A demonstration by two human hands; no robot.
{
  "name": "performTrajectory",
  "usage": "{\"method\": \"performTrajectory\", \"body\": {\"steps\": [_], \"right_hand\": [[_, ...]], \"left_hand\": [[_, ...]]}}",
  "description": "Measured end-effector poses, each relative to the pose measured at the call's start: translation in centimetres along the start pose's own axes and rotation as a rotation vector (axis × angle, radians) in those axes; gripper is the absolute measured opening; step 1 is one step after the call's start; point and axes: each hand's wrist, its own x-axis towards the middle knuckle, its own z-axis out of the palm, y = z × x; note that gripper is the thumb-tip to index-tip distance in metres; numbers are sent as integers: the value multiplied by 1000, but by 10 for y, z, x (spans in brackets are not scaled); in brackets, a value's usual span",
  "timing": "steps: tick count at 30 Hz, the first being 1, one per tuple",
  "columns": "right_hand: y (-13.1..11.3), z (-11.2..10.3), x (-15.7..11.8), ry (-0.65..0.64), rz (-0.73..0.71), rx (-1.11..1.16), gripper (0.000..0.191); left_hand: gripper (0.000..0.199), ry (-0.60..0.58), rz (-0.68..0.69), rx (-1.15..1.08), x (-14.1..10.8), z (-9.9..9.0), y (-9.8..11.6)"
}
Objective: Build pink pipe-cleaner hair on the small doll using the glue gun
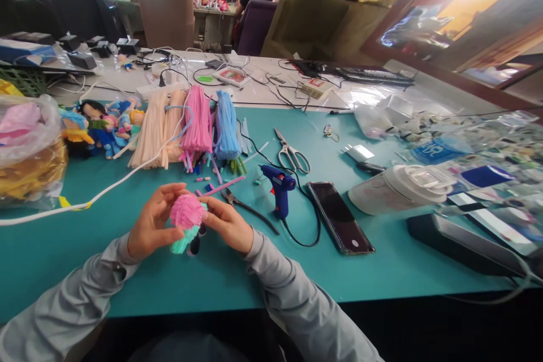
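I had both hands on the piece, a ruffled pink and mint thing [187, 212] held just over the near edge of the worktop [229, 288], left of its middle. The left hand [149, 223] was clamped round it, thumb in front and fingers behind; the right hand [229, 225] pinched its right side between thumb and fingertips. Dark bits [194, 245] showed just behind the piece, too hidden for me to name. Beyond the right hand I saw pliers [229, 196] and a pink stem [229, 184], with the glue gun [280, 188] farther right and scissors [289, 150] behind it. The phone [340, 218] lay between the gun and a tilted-looking cup [382, 192] toward the right edge. Farther back stood peach [155, 130], pink [197, 121] and blue bundles [227, 124] in a row, with small dolls [106, 130] just beside them and a bag [29, 175] at the left edge.
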Motion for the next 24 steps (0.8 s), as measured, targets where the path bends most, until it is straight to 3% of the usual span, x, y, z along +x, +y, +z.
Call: {"method": "performTrajectory", "body": {"steps": [5, 11, 15, 20, 22, 24], "right_hand": [[4, -2, -1, 92, -65, -51, 53], [-9, -7, -6, 400, -294, -331, 23], [-19, -14, -19, 675, -596, -561, 13], [-23, -37, -41, 1215, -1060, -693, 6], [-24, -49, -51, 1385, -1118, -692, 11], [-25, -62, -62, 1470, -1072, -664, 18]], "left_hand": [[61, 66, 24, -17, 2, -2, 1], [58, 161, 116, 2, 5, -5, 2], [58, 223, 153, 41, 6, -5, 0], [59, 209, 182, 88, 5, -4, -4], [58, 194, 196, 99, 5, -3, -4], [58, 190, 189, 94, 5, -3, -5]]}}
